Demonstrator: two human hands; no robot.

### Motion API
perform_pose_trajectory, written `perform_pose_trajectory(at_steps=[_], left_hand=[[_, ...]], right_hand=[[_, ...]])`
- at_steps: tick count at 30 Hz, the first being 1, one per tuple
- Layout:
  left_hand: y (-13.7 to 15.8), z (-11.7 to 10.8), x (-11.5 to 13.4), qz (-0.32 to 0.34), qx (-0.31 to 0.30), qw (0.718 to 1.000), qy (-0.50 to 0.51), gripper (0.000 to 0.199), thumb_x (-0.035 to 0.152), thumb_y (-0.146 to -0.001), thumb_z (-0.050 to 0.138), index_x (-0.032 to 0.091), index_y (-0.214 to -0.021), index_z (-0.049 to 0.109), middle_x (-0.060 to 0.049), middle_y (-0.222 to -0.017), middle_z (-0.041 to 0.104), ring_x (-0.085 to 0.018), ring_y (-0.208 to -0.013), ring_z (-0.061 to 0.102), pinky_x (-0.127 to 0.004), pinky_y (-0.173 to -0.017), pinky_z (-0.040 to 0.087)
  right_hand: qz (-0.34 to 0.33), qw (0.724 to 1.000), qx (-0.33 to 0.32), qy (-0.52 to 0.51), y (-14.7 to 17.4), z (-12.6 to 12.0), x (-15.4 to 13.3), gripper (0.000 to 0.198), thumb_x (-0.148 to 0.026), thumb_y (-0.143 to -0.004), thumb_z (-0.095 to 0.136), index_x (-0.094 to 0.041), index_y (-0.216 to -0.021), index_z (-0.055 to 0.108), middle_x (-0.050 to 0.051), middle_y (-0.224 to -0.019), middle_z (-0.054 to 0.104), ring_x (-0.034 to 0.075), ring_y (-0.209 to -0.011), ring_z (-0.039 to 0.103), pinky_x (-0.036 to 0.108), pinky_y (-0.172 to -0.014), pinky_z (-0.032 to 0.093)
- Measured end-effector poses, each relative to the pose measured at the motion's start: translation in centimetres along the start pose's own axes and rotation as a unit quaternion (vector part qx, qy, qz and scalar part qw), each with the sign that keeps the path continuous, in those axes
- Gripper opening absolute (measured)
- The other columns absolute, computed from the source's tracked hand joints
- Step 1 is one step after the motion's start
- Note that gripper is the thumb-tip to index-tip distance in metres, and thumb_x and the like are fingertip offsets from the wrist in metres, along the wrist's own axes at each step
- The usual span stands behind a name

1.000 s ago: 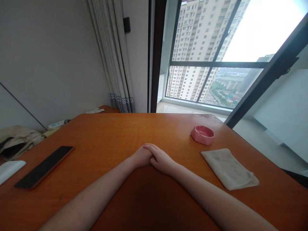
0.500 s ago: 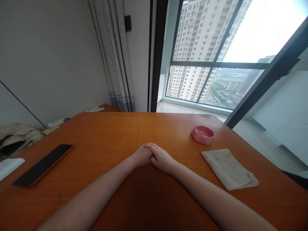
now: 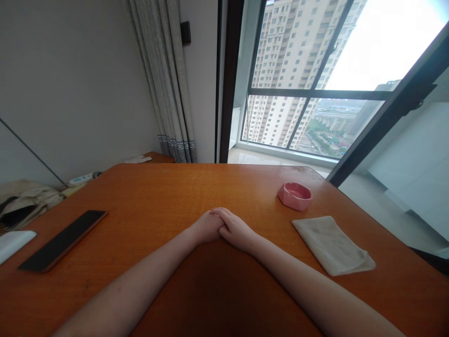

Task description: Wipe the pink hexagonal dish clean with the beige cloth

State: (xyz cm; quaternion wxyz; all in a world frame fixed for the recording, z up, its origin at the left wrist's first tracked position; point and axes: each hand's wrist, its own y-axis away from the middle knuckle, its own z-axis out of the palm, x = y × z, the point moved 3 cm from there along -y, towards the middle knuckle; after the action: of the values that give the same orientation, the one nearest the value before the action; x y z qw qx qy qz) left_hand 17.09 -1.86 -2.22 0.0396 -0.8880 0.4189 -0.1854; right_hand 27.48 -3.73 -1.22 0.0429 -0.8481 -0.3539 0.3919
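Observation:
My left hand [image 3: 206, 228] and my right hand [image 3: 238, 230] are clasped over the wooden table [image 3: 168, 187]. The right fingers are closed across the left hand, whose own fingers are mostly hidden under them. No object shows between the hands. To the right of my right hand lies a folded beige cloth [image 3: 331, 245], and beyond it sits a pink hexagonal dish [image 3: 295, 196], perhaps an ashtray. Left of my left forearm rests a long, flat black slab with a reddish-brown edge [image 3: 65, 240]; its kind is unclear.
A white object [image 3: 16, 244] is cut off at the left side. Beyond the table's left edge are a beige fabric bundle [image 3: 31, 199] and a white device with a cord [image 3: 82, 179]. Behind the table are a grey curtain [image 3: 168, 84] and a window [image 3: 291, 93].

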Motion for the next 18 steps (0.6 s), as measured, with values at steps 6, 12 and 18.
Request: perform_pose_trajectory(at_steps=[6, 12, 18], left_hand=[[0.0, -0.8, 0.6, 0.004, -0.019, 0.999, 0.025, 0.027, 0.011, -0.073, 0.046, 0.013, -0.092, 0.064, -0.01, -0.097, 0.068, -0.02, -0.09, 0.061, -0.029, -0.078, 0.049], [-0.1, -0.7, 0.1, -0.015, -0.02, 1.0, 0.017, 0.02, 0.017, -0.077, 0.047, 0.015, -0.087, 0.064, -0.007, -0.09, 0.068, -0.018, -0.082, 0.061, -0.026, -0.071, 0.043], [0.3, -0.8, -0.4, -0.037, -0.013, 0.999, 0.016, 0.041, 0.04, -0.089, 0.038, 0.016, -0.057, 0.049, 0.0, -0.056, 0.053, -0.01, -0.051, 0.042, -0.024, -0.052, 0.026]], right_hand=[[0.007, 1.0, 0.007, -0.004, -0.1, -0.1, -0.1, 0.056, -0.005, -0.066, 0.043, -0.018, -0.12, 0.052, 0.009, -0.122, 0.056, 0.019, -0.111, 0.053, 0.033, -0.099, 0.041], [0.047, 0.984, -0.021, 0.172, 0.5, -1.1, 0.2, 0.047, -0.021, -0.082, 0.046, -0.02, -0.129, 0.047, 0.01, -0.131, 0.051, 0.025, -0.125, 0.041, 0.046, -0.109, 0.025], [0.283, 0.836, 0.155, 0.444, 3.7, -10.2, 4.4, 0.051, -0.035, -0.087, 0.045, -0.015, -0.134, 0.04, 0.017, -0.147, 0.026, 0.038, -0.137, 0.013, 0.061, -0.105, 0.012]])
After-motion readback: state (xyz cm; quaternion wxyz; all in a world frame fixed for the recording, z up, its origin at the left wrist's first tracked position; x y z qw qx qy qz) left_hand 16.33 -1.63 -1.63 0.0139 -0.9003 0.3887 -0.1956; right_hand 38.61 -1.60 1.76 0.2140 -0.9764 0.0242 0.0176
